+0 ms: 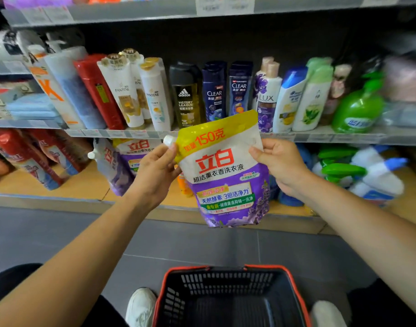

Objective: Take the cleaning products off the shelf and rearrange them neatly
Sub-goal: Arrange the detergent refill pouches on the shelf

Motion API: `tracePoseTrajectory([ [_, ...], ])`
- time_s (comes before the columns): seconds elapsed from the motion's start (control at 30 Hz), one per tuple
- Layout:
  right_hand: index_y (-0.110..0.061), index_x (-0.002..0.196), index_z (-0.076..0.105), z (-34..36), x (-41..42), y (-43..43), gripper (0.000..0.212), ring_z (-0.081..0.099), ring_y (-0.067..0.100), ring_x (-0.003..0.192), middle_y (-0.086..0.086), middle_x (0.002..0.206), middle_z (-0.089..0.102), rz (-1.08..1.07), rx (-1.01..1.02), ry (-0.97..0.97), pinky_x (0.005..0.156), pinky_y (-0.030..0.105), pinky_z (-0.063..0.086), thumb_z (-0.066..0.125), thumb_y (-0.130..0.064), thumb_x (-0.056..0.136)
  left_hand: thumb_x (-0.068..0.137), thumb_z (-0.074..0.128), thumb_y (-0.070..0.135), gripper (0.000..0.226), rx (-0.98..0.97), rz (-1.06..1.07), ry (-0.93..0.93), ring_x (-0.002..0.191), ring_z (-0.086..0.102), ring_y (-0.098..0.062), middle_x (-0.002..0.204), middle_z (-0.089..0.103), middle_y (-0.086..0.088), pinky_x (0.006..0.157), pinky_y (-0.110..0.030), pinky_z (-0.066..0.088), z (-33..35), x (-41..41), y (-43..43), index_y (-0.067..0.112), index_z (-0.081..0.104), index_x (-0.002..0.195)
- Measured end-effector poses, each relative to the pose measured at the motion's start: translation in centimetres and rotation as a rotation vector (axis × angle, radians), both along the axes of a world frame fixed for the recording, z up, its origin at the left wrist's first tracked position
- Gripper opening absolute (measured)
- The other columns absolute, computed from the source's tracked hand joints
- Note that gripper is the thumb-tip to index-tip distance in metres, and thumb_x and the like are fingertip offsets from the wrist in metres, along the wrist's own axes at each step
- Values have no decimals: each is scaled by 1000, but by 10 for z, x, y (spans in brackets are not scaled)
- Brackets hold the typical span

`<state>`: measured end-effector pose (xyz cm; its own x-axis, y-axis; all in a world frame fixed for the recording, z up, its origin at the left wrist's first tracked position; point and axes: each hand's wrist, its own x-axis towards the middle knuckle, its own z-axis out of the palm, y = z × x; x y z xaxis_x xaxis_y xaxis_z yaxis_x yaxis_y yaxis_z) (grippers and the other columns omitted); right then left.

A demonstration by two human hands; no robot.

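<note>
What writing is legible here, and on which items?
"立白": purple pouch
"加量150克": same pouch
"超洁薰衣香洗衣液": same pouch
"天然酵素·3倍洁净力": same pouch
"PANTENE": white bottles
"adidas VICTORY LEAGUE": dark bottle
"CLEAR": navy bottles
"LUX": purple-flowered bottle
Shelf price tags: too blurred to read.

The detergent pouch (222,171) is done in white over purple, topped with a yellow band, red lettering and lavender sprigs printed on; the basket (226,283) is seen in black with a red rim. The pump bottle (356,112) is coloured bright green.
</note>
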<state>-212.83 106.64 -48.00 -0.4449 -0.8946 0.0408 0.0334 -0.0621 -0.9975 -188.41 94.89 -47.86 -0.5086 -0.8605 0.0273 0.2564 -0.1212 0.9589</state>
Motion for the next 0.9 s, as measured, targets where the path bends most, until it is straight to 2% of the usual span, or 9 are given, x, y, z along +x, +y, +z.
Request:
tracePoseTrajectory([
  [0.17, -24, 108, 66, -5, -13, 14, 31, 72, 14, 89, 2, 107, 76, -46, 66, 142, 74, 27, 57, 66, 2, 92, 86, 67, 31, 26, -160, 16, -84, 69, 70, -6, 82, 75, 1, 57, -16, 52, 6, -16, 18, 9, 69, 99],
  [0.27, -23, 134, 53, 8, -19, 23, 61, 61, 7, 104, -3, 123, 63, -182, -7, 465, 83, 11, 46, 73, 2, 82, 81, 74, 29, 27, -283, -4, -209, 81, 73, -14, 85, 74, -6, 69, -24, 58, 1, -26, 30, 13, 71, 101],
  [0.33, -24, 138, 53, 14, -13, 30, 63, 58, 4, 115, -4, 127, 62, -127, -89, 700, 92, 6, 40, 78, -11, 81, 82, 76, 26, 24, -391, -33, -322, 83, 72, -21, 88, 71, -20, 74, -34, 62, -1, -29, 35, 13, 71, 102],
  [0.4, -21, 137, 57, 15, 0, 34, 62, 59, 10, 118, -2, 126, 65, 12, -55, 851, 99, 18, 43, 82, -26, 80, 86, 76, 17, 19, -465, -79, -386, 89, 72, -32, 96, 69, -28, 80, -42, 61, -2, -32, 37, 10, 71, 103],
  [0.47, -20, 134, 60, 11, 12, 35, 56, 62, 13, 114, 0, 122, 69, 159, 76, 928, 96, 28, 48, 81, -31, 83, 87, 76, 14, 20, -510, -98, -410, 91, 70, -34, 99, 69, -28, 80, -42, 60, 0, -34, 39, 7, 71, 105],
  [0.6, -10, 105, 75, 10, 11, 28, 18, 66, 17, 87, 6, 94, 73, 197, 46, 923, 73, 29, 48, 71, -23, 93, 83, 77, 22, 26, -536, -116, -393, 82, 69, -20, 96, 71, -22, 76, -32, 60, 0, -38, 41, 7, 70, 103],
  [0.7, -7, 93, 78, 12, 5, 25, 12, 59, 7, 72, 6, 81, 72, 232, 43, 855, 62, 17, 41, 70, -17, 94, 79, 76, 28, 28, -511, -138, -372, 90, 70, -31, 97, 73, -14, 79, -37, 61, -3, -38, 46, 12, 69, 101],
  [0.8, -12, 92, 79, 10, 1, 27, 9, 64, 14, 73, 4, 81, 74, 207, 38, 814, 64, 27, 48, 71, -15, 93, 82, 75, 24, 28, -523, -214, -354, 98, 71, -30, 101, 74, -8, 85, -48, 61, -5, -39, 49, 13, 69, 107],
  [0.9, -17, 93, 80, 12, -6, 32, 10, 69, 16, 82, 0, 85, 77, 184, 20, 812, 71, 34, 52, 71, -16, 92, 89, 69, 23, 30, -586, -309, -328, 106, 71, -19, 110, 75, 1, 86, -35, 61, -2, -40, 50, 21, 68, 119],
])
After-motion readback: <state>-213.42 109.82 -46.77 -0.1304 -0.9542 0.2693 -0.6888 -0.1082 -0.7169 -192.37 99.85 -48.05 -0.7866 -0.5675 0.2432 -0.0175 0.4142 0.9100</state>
